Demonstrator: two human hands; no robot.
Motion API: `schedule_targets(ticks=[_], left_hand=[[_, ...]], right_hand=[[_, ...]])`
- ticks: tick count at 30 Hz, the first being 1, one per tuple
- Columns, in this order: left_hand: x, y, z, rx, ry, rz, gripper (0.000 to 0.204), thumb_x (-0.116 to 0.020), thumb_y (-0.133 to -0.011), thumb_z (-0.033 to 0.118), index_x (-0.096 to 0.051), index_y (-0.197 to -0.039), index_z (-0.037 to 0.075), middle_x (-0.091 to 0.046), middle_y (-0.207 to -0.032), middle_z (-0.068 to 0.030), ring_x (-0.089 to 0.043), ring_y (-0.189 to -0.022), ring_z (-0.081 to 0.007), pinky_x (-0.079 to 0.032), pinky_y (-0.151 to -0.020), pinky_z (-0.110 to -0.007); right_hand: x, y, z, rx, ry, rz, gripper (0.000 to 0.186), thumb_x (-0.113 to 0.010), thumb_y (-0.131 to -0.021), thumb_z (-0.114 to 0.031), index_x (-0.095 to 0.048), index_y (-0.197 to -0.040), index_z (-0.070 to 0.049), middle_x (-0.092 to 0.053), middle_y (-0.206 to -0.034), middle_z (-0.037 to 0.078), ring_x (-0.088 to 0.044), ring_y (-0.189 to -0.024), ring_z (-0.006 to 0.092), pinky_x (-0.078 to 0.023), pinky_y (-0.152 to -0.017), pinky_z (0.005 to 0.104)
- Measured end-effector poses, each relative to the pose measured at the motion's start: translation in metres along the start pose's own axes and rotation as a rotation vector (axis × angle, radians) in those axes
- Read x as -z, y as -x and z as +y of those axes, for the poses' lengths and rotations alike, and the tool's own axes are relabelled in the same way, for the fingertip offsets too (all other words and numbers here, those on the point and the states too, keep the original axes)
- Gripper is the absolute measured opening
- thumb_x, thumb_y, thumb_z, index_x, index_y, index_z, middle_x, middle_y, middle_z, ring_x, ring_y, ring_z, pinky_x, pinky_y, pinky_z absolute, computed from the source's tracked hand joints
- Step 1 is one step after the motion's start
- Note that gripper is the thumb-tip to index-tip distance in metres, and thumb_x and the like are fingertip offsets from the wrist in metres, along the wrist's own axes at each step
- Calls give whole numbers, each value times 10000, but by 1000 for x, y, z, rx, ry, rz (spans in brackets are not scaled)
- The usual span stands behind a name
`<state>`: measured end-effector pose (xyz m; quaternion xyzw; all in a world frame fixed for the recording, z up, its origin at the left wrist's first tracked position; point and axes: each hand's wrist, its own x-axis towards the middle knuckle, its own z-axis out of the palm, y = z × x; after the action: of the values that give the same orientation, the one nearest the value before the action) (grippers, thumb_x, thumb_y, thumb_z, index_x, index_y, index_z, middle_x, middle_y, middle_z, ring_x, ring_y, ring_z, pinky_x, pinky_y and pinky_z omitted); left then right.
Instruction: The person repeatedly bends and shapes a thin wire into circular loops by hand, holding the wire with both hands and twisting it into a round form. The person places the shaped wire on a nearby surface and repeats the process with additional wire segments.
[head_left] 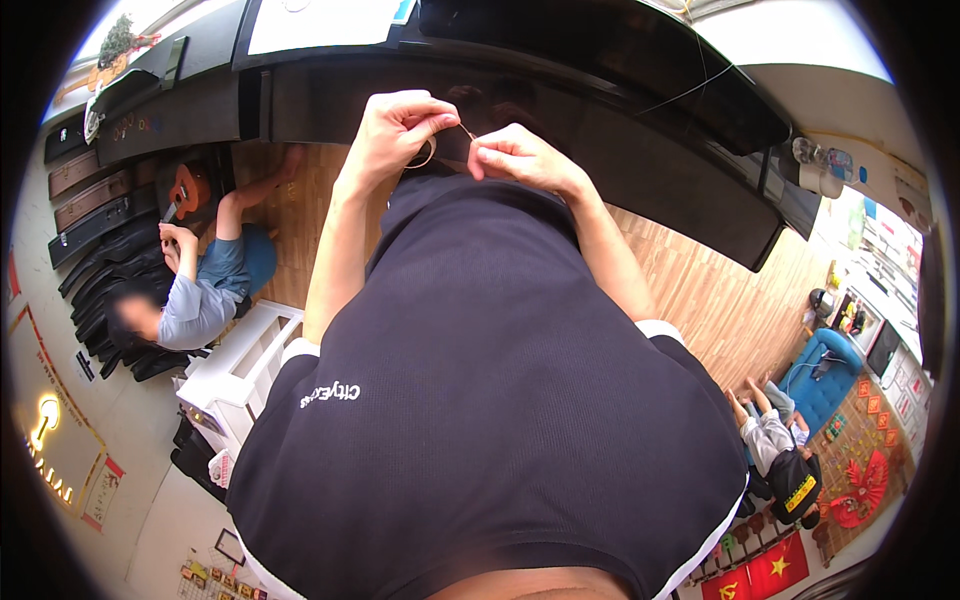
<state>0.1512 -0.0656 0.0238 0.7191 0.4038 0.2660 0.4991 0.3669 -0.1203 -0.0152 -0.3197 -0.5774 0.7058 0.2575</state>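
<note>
A thin copper-coloured string or wire (465,129) runs between my two hands in front of my dark shirt. My left hand (392,135) pinches one part of it between thumb and fingertips. A curved loop of it (431,155) hangs just below that hand. Close on the right, my right hand (528,160) pinches the other part, its fingers folded together. Where the string's ends lie is too small to make out.
Beyond my hands stretches long glossy black furniture (350,105), with a white sheet (320,25) on top. At left a seated person (205,290) holds a guitar (188,190) near a white stand (245,370). People (775,440) sit near a blue sofa (825,375) at lower right.
</note>
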Motion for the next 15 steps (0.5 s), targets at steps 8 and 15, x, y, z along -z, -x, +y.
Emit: schedule_targets(ticks=[8, 15], left_hand=[[-5, 2, -1, -86, -31, 176, 88, -739, -810, 68, -743, -892, 37, -576, -645, -3, -458, -571, -59, -356, -512, -233], [-30, 7, -13, -18, 79, 141, 105, -690, -858, 56, -744, -946, 37, -596, -735, -4, -503, -634, -63, -379, -542, -213]], right_hand=[[-7, 4, -33, 143, 12, -35, 289, -508, -975, -195, -642, -796, -12, -484, -561, -5, -429, -509, 70, -351, -495, 224], [-18, 7, -42, 225, -18, 47, 193, -520, -955, -73, -686, -885, -2, -641, -668, 61, -626, -615, 119, -507, -602, 241]])
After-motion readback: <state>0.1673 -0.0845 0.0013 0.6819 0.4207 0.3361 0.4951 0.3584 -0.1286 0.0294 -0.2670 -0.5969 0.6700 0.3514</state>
